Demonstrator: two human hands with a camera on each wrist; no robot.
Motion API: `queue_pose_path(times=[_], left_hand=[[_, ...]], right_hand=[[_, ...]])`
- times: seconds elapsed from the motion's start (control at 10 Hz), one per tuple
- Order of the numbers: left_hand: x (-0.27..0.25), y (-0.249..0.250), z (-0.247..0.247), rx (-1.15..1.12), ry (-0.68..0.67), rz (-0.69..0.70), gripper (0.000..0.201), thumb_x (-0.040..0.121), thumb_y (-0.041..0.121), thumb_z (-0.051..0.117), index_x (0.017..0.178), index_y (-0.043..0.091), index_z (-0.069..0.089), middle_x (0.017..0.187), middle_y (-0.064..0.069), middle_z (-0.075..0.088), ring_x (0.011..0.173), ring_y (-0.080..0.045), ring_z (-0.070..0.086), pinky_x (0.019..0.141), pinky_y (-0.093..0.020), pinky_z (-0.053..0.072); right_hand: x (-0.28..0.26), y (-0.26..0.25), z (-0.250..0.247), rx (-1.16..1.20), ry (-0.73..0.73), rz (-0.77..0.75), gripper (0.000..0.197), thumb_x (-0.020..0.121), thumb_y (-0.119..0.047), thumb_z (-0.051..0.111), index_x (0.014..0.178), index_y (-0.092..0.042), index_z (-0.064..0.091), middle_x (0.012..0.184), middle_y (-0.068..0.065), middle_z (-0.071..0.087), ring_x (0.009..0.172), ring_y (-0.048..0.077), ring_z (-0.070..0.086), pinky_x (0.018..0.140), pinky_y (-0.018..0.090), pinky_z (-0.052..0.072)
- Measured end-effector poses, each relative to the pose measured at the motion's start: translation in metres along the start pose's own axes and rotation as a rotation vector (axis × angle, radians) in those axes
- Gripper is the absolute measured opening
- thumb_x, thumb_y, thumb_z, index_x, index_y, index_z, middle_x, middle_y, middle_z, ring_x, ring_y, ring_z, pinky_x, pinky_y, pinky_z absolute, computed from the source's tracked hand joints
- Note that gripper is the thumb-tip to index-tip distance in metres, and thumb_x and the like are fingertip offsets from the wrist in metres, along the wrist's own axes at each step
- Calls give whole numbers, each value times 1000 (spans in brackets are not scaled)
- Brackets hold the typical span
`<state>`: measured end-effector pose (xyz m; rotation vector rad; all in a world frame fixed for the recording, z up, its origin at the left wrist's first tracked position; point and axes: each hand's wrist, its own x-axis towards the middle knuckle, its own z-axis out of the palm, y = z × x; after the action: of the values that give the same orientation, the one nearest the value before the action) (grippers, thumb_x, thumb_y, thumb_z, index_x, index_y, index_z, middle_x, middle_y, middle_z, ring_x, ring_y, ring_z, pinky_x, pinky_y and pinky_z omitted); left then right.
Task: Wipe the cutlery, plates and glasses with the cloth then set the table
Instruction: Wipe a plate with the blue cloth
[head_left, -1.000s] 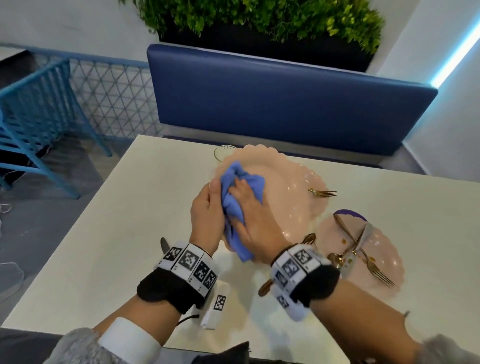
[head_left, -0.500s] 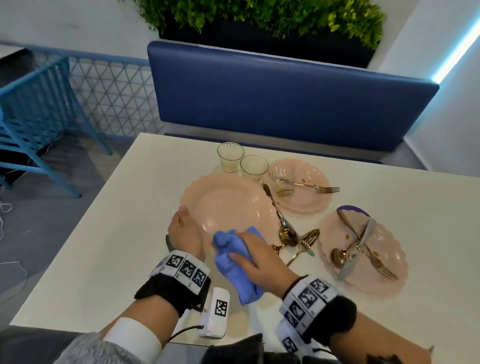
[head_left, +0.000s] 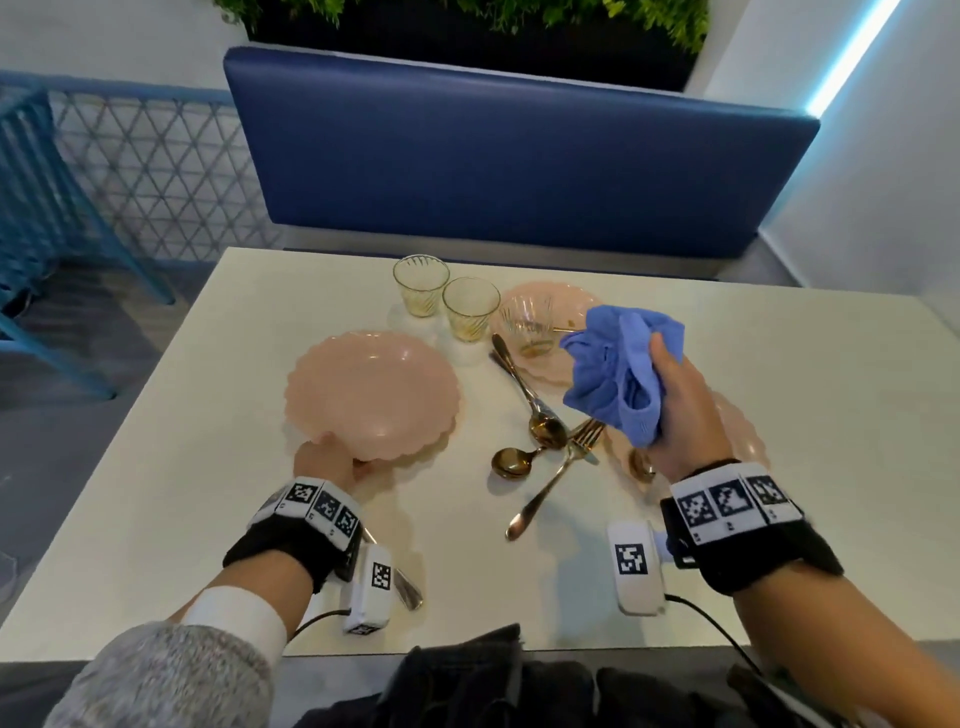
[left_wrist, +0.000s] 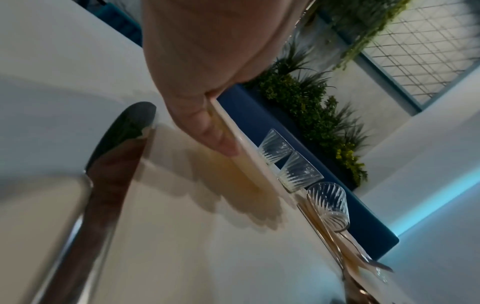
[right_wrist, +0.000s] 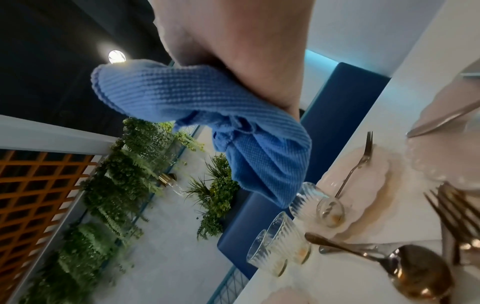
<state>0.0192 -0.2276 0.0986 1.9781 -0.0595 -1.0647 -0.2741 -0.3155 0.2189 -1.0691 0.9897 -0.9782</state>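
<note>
My left hand (head_left: 336, 461) grips the near rim of a large pink scalloped plate (head_left: 371, 392) at the table's left-middle. In the left wrist view a finger (left_wrist: 207, 127) lies along the plate's edge (left_wrist: 249, 150), which is slightly off the table. My right hand (head_left: 675, 415) holds a crumpled blue cloth (head_left: 618, 364) in the air, over the cutlery and the far pink plate (head_left: 561, 304). The cloth (right_wrist: 207, 115) hangs from that hand. Three ribbed glasses (head_left: 421, 283) (head_left: 470, 309) (head_left: 527, 325) stand at the back.
Two gold spoons (head_left: 524, 389) (head_left: 513, 461) and a fork (head_left: 553, 480) lie crossed on the white table (head_left: 779, 467). A knife (head_left: 404, 587) lies under my left wrist. Another pink plate (head_left: 745, 439) sits behind my right hand. A blue bench (head_left: 519, 166) backs the table.
The large plate went from tilted up to nearly flat at the left, still in my left hand. My right hand lifted the cloth off it and moved up and right.
</note>
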Motion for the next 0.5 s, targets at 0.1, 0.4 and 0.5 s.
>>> queue_pose_path(times=[0.1,0.4,0.5], left_hand=[[-30,-2,3,53,-225,-55,10,86,2,53,83,-7,55,64,-17,61,42,-22,56,40,-23,42],[-80,53,108,983,-332,872,23,93,17,52,107,9,69,108,-8,67,99,-22,61,93,-32,47],[-69,63,160,1193,-374,1050,32,91,4,51,119,16,63,125,-7,55,114,-22,54,101,-31,42]], right_hand=[[-1,-5,-14,-29,13,2,52,90,-54,50,109,-6,56,100,32,49,92,38,43,91,76,31],[4,1,-61,197,135,152,47,78,-51,62,110,-17,55,101,10,61,83,20,62,72,33,51],[11,11,-81,302,54,235,29,89,-43,54,100,-17,57,87,7,56,77,16,53,70,27,41]])
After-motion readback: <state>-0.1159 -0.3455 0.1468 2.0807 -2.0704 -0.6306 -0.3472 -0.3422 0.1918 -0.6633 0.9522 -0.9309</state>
